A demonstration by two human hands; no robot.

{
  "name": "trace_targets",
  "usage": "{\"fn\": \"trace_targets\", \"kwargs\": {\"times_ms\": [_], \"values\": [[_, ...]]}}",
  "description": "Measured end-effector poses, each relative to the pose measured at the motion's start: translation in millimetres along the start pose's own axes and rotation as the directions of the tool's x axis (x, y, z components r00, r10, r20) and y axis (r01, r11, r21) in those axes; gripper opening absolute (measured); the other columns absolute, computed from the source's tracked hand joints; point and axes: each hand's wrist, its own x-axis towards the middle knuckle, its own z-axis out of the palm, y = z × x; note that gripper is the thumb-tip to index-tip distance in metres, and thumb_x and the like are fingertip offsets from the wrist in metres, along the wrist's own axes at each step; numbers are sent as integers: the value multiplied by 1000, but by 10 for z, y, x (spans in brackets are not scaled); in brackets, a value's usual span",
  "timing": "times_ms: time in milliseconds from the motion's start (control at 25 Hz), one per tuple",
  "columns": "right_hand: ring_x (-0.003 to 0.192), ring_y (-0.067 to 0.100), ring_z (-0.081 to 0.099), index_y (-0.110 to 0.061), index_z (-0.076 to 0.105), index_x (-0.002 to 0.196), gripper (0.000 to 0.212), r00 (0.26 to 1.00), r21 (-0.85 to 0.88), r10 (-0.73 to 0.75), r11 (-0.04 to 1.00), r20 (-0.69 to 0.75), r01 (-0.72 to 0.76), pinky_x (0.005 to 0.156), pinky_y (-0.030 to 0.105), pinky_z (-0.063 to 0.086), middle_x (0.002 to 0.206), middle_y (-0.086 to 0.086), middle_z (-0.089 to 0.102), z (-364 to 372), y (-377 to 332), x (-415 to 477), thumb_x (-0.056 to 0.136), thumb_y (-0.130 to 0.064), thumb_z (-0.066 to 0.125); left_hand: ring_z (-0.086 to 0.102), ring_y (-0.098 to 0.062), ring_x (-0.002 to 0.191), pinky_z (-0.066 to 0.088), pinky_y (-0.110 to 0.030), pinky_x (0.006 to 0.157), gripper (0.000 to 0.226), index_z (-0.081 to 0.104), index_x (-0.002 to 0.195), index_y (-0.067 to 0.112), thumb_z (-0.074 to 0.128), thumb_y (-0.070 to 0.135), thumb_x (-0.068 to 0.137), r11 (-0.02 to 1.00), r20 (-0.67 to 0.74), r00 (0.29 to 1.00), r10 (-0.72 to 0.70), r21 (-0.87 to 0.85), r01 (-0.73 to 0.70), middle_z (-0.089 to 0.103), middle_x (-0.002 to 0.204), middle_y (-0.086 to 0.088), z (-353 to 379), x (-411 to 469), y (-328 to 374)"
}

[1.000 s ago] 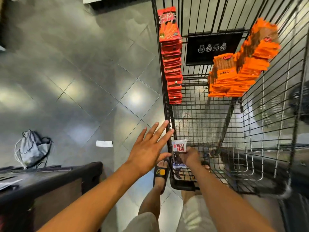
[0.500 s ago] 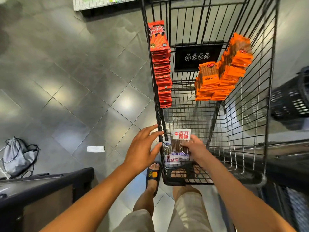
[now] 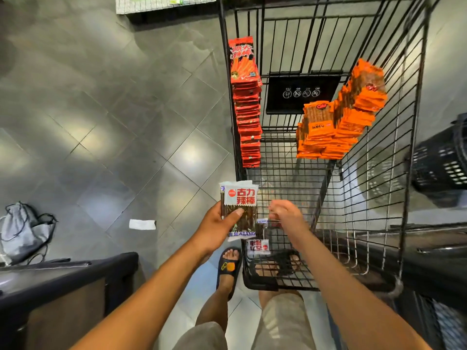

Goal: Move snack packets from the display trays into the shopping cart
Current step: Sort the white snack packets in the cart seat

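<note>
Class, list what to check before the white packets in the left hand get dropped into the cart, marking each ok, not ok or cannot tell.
1. Left hand grips the white packets firmly: ok.
2. White packets fully over the cart: not ok, they straddle its left wall.
3. Bare cart floor between the red packets and orange packets: ok.
4. Right hand clear of the drop path: not ok, it hangs inside the cart's near end.
5. Right hand empty: cannot tell, blurred.
</note>
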Motion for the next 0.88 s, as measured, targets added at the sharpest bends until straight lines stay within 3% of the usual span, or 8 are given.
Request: {"fn": "trace_targets", "kwargs": {"times_ms": [80,160,200,360,520,640,760,880], "values": [[116,33,62,-11,64,120,24,979,-276,197,939,-53,-204,94,42,51,118,10,66,136,498,391,98,-18,60,69,-9,115,51,-38,108,28,58,131,31,58,23,104,1000,15,1000,-25,-7,25,72,125,6,-54,47,-44],[104,27,65,-8,64,122,25,979,-604,202,776,-34,-181,91,39,52,114,12,67,277,897,579,99,-15,57,67,-12,120,50,-40,110,32,57,135,30,59,24,104,999,28,999,-39,-9,39,71,128,6,-93,88,-102],[87,19,65,-8,66,115,20,983,-652,181,742,-32,-158,80,35,54,100,9,68,345,992,597,98,-15,58,67,-14,121,50,-42,110,33,57,137,28,59,23,104,999,29,999,-44,-18,44,72,128,6,-106,103,-136],[64,14,56,-12,67,89,5,987,-596,137,787,-79,-157,56,25,41,72,1,59,455,1047,544,93,-14,64,68,-18,119,52,-45,107,33,58,136,26,60,19,103,995,29,998,-60,-80,62,73,126,3,-124,144,-194],[73,16,60,-18,67,100,6,985,-554,157,815,-70,-170,63,25,43,87,3,66,388,811,328,96,-16,63,71,-22,114,56,-48,101,31,59,132,25,60,16,102,987,41,995,-96,-121,101,75,122,-2,-114,95,-134],[72,9,60,-16,63,102,5,984,-369,102,917,-147,-150,57,23,43,93,1,67,198,489,-70,97,-18,64,73,-23,110,60,-45,94,32,58,134,23,60,15,102,987,89,990,-107,-110,117,75,119,-4,-107,0,-13],[72,12,70,-9,64,106,12,978,-149,42,986,-204,-73,57,28,55,87,3,73,-54,130,-656,97,-16,65,75,-22,104,63,-41,84,30,60,130,26,60,15,103,993,157,985,-78,-72,90,77,116,-3,-69,-146,197],[64,9,72,-7,64,110,12,965,67,-77,993,-250,96,50,21,53,84,4,75,-300,-179,-1400,99,-10,61,74,-24,107,60,-45,92,30,59,132,22,59,13,103,999,256,966,-44,-15,50,76,119,-6,52,-321,456]]}}
